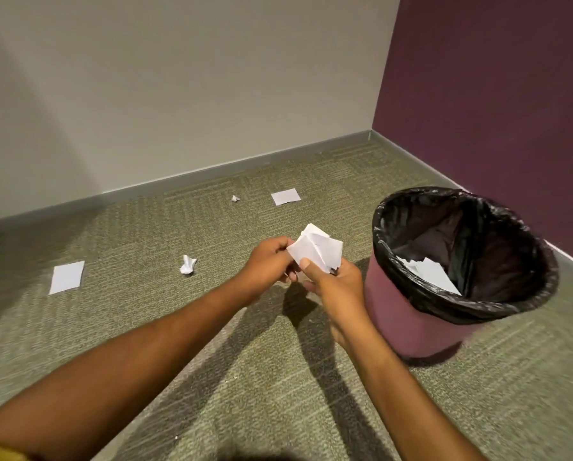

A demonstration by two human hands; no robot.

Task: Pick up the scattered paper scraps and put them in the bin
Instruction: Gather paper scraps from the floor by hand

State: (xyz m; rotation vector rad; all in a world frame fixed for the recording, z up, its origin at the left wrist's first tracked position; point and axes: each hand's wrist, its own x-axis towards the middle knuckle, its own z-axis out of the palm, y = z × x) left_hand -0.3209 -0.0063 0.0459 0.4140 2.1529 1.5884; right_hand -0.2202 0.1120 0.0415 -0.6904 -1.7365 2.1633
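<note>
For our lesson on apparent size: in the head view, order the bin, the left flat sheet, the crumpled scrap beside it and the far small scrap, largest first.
1. bin
2. left flat sheet
3. crumpled scrap
4. far small scrap: farther from the camera, so true size unsure.

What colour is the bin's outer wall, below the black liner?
The bin wall is dull maroon, seen in the head view, the only one.

Carpet (112,244): bin (408,321) right, 3 flat scraps (66,277), 2 crumpled scraps (187,265).
</note>
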